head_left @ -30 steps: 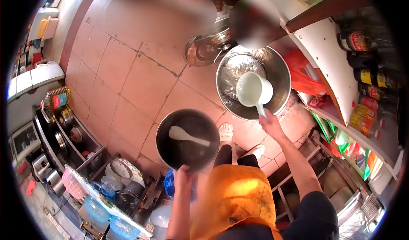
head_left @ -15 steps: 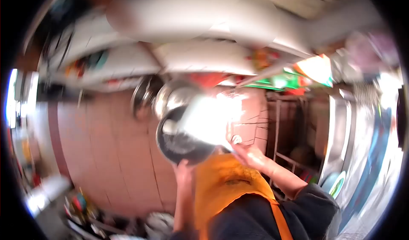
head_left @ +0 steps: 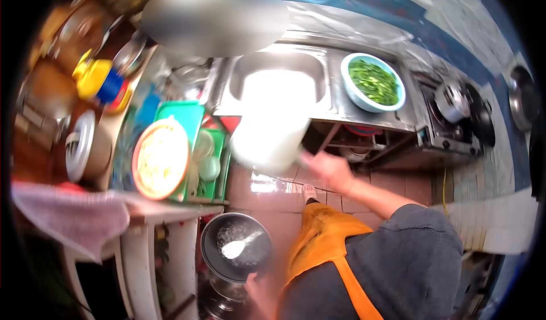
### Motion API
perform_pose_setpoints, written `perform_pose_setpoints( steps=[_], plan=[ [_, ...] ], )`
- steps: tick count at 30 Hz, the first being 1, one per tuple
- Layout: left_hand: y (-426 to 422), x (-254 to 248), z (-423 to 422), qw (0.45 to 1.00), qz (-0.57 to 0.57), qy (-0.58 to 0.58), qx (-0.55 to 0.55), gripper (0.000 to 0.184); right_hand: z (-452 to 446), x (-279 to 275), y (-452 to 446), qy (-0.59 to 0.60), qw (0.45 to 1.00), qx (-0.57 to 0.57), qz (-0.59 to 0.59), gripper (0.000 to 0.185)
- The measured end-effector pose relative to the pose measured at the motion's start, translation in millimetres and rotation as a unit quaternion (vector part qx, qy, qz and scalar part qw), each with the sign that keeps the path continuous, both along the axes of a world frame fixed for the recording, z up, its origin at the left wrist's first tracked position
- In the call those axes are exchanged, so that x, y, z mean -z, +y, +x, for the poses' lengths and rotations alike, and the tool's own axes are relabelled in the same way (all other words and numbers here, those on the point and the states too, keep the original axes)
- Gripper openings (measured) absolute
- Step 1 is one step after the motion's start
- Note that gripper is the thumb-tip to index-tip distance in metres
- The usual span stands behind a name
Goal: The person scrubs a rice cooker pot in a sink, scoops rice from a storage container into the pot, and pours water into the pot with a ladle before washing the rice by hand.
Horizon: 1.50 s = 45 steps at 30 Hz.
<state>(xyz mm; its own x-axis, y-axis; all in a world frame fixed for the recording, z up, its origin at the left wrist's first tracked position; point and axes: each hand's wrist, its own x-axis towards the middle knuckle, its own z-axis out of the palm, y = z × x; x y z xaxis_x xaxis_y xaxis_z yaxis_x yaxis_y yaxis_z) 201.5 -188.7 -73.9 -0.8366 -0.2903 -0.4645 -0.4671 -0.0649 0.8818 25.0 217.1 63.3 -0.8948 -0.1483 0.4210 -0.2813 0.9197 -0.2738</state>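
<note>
Low at the left, a dark round pot point(head_left: 215, 239) holds a white scoop-like spoon point(head_left: 233, 248) and pale, wet-looking residue. My left hand point(head_left: 260, 294), blurred, grips the pot's near rim; part of it is lost in the smear. My right hand point(head_left: 333, 172) is closed around the handle end of a white, rounded, flat-looking thing point(head_left: 267, 144). Glare and motion blur hide its exact kind. It hangs over the floor in front of the steel sink point(head_left: 233, 92). Shiny metal pots point(head_left: 224, 308) stand beneath and beside the dark pot.
A light-blue basin point(head_left: 352, 98) of chopped greens stands right of the sink. Beyond it a stove point(head_left: 455, 141) carries a metal pot point(head_left: 452, 101). On the left counter are an orange-rimmed bowl point(head_left: 136, 175), green trays point(head_left: 190, 112), and a yellow-and-blue container point(head_left: 102, 81).
My view has swung right, bringing the sink, greens and stove into sight. The white thing, still in my right hand, has swung toward the sink. My left hand stays at the dark pot.
</note>
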Motion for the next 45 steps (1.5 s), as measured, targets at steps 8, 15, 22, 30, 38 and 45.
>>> perform_pose_setpoints(
  steps=[8, 15, 22, 30, 38, 45],
  plan=[
    [83.9, -75.8, -132.6, 0.988, 0.031, -0.123, 0.086, 0.039, 7.6, -43.4, 348.5, -0.016, 0.846, 0.515, 0.133, 0.043],
    [172.8, -131.7, -248.0, 0.956, 0.25, -0.125, 0.086, 0.038, -33.3, -19.8, 308.6, 0.049, 0.891, 0.443, -0.087, 0.064],
    [235.9, -166.8, -348.3, 0.93, 0.34, -0.143, 0.003, 0.042, -122.2, 13.6, 251.5, -0.032, 0.907, 0.42, -0.027, 0.087],
    [273.1, -175.4, -464.2, 0.926, 0.333, -0.146, 0.098, 0.053, -141.3, 23.2, 291.6, -0.047, 0.883, 0.467, 0.013, 0.089],
    [290.7, -159.1, -599.4, 0.921, 0.285, -0.201, 0.173, 0.047, -167.5, 25.9, 343.8, -0.027, 0.867, 0.493, 0.068, 0.089],
    [290.0, -122.4, -678.9, 0.908, 0.223, -0.254, 0.249, 0.012, -169.0, 1.2, 351.6, -0.186, 0.717, 0.663, 0.113, 0.054]
  ],
)
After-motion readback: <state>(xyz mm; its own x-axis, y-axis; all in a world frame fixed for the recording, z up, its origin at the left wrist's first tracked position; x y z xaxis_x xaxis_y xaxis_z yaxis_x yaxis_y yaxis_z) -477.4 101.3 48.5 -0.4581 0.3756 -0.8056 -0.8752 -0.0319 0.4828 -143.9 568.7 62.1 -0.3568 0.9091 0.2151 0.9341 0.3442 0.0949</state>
